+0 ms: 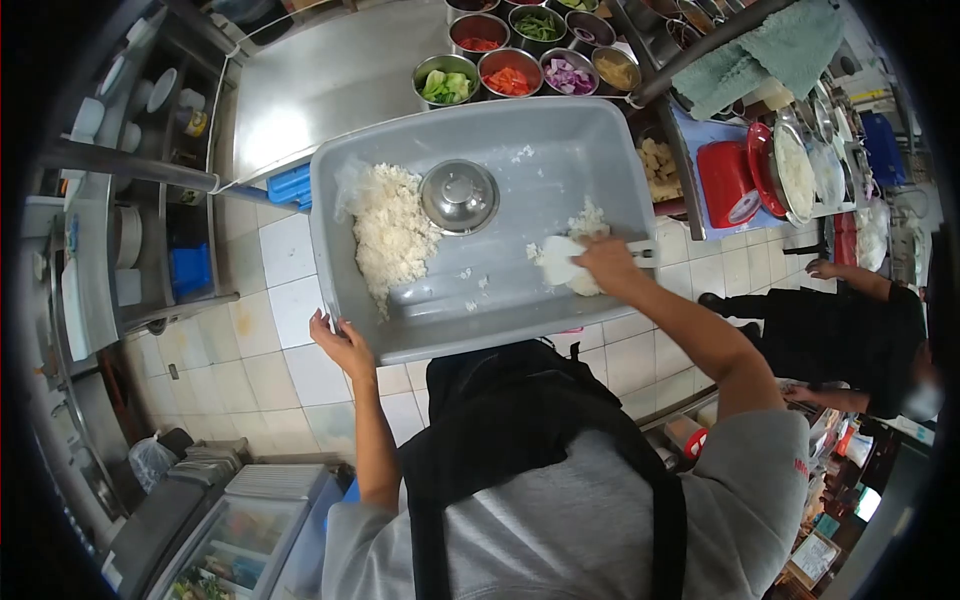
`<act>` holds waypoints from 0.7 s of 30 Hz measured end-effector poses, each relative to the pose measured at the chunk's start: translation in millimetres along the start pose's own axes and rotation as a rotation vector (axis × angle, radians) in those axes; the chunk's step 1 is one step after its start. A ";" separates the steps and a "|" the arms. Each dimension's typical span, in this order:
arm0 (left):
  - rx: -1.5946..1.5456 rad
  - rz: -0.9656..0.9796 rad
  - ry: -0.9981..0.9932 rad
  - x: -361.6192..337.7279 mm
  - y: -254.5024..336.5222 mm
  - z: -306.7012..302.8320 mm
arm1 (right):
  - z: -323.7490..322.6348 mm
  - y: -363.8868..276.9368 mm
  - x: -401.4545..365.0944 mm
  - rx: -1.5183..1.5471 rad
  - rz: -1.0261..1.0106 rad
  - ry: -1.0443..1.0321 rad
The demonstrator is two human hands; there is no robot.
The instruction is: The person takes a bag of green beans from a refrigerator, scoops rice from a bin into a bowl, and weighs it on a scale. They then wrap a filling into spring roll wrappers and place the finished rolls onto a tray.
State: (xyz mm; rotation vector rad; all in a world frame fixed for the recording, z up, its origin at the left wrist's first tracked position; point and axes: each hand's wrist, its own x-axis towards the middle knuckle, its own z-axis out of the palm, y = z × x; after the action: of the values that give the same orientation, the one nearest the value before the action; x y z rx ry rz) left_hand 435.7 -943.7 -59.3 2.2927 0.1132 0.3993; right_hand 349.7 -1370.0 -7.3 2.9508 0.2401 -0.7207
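A large grey tub (530, 325) lies in front of me, with a big heap of white rice (392, 232) on its left side. Beside the heap rests an upturned metal bowl (458, 197). My right hand (606, 264) is closed on a white paddle (562, 262), whose flat blade is at a smaller pile of rice (588, 218) on the tub's right side. At the tub's near left corner is my left hand (343, 346), fingers apart, by the outer rim. Small clumps of rice are scattered over the tub floor.
Metal pots of cut vegetables (510, 75) stand behind the tub on a steel counter (310, 90). A red scale (728, 184) is at the right. Another person (840, 335) in dark clothing is at far right. Shelves (150, 170) stand left.
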 end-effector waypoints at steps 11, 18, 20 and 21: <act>-0.027 0.012 -0.008 -1.1 -0.3 2.1 | -14.4 -34.1 22.4 0.087 -0.013 0.115; 0.012 -0.007 -0.005 0.7 -3.2 -0.5 | 20.6 -87.5 64.1 -0.092 -0.180 0.032; 0.042 0.026 0.002 -0.9 0.3 2.2 | -3.6 -59.9 37.3 -0.159 -0.121 -0.033; 0.006 0.006 -0.006 -0.3 4.9 1.5 | -11.9 -56.2 29.2 -0.219 -0.114 -0.096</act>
State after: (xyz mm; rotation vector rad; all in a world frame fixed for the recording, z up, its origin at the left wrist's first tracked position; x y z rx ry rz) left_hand 435.7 -948.1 -56.8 2.3001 0.1048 0.3962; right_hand 370.8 -1309.4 -13.3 2.7049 0.4521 -0.7924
